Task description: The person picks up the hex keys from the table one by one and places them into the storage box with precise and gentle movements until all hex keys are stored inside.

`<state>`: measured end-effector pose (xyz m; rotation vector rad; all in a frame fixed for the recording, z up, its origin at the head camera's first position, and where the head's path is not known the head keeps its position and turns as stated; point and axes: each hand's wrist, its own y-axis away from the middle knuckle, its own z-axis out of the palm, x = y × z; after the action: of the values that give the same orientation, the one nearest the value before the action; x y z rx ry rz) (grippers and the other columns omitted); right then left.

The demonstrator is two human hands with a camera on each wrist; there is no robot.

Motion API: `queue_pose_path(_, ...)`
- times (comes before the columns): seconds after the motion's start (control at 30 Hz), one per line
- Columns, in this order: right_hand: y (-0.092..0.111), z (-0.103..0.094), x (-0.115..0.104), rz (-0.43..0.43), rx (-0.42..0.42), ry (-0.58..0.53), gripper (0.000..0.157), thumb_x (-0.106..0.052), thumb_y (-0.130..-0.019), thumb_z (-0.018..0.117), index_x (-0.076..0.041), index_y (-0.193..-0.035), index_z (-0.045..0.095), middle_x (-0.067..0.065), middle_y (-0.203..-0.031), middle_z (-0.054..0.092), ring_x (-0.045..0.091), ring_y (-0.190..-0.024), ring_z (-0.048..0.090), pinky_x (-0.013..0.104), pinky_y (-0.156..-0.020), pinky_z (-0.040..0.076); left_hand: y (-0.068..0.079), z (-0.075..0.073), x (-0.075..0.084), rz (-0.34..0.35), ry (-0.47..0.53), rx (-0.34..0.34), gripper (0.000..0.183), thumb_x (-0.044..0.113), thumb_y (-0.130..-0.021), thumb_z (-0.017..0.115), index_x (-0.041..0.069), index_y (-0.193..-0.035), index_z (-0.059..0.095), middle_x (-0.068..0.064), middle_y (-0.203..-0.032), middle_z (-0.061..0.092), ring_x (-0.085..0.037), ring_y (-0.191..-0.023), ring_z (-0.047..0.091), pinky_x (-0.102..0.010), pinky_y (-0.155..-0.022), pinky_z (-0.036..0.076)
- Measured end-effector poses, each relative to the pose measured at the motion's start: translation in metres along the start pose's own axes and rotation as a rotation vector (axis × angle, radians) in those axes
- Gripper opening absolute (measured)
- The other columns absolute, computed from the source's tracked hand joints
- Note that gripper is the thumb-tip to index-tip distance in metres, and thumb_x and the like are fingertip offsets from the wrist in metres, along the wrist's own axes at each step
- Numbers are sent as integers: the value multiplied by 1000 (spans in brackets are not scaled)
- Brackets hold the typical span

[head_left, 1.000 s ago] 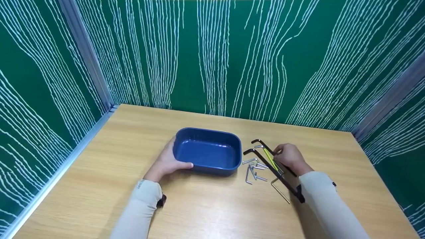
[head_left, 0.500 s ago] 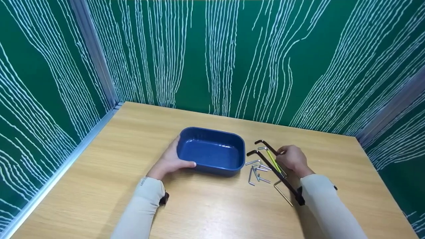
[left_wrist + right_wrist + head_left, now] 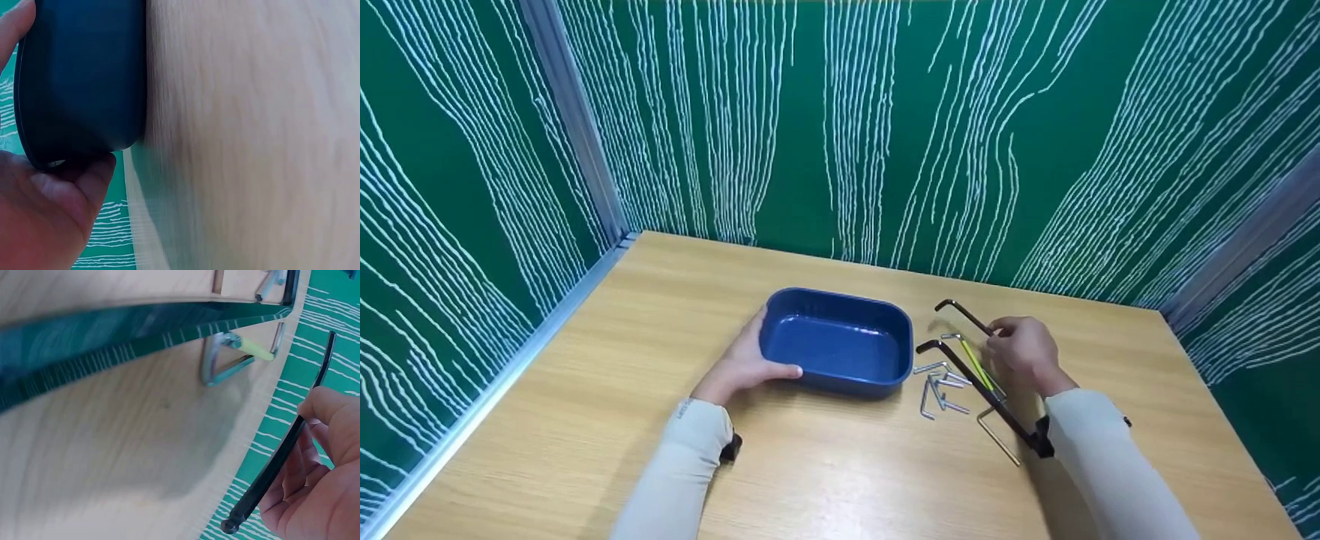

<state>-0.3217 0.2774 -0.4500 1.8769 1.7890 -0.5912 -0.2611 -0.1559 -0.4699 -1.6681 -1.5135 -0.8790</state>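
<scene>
In the head view my left hand [image 3: 746, 360] grips the left end of a dark blue rectangular bin [image 3: 840, 386], thumb over the front rim. The left wrist view shows fingers against the bin's wall [image 3: 84, 73]. My right hand [image 3: 1026, 352] pinches a thin black hex key [image 3: 966, 313] by its long arm, its bent end pointing left. In the right wrist view this hex key [image 3: 275, 464] hangs clear of the table, its ball end low. A larger black hex key [image 3: 979, 386] lies beside the right wrist, next to a hex key with a yellow-green sleeve [image 3: 975, 362].
Several small silver hex keys [image 3: 934, 394] lie in a loose cluster right of the bin. A brass-coloured hex key [image 3: 1000, 439] rests nearer the front. Green walls with white lines [image 3: 795, 150] enclose the wooden table [image 3: 840, 480] at back and sides.
My right hand has raised the thin black hex key off the table and drawn it slightly away from the others. The left hand still holds the bin; the head view has shifted a little.
</scene>
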Motion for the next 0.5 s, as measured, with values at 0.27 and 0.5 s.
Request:
queue_pose_path(0.27,0,-3,-17,-142,87,45,21,-18,-81,58,-16,-101,63,8,-96,58,24,-85,49,28,-58,41,1,-1,0,-4,5,-12,122,49,-45,82,23,-141,11,-2,-142,25,-25,-124,32,-45,-103,25)
queue_pose_path(0.5,1,-6,-34,-236,101,108,18,-21,-79,60,-18,-96,64,7,-95,56,23,-86,50,28,-59,41,1,-2,0,-20,-22,-18,123,51,-44,81,23,-141,10,-1,-143,24,-22,-123,33,-42,-104,25)
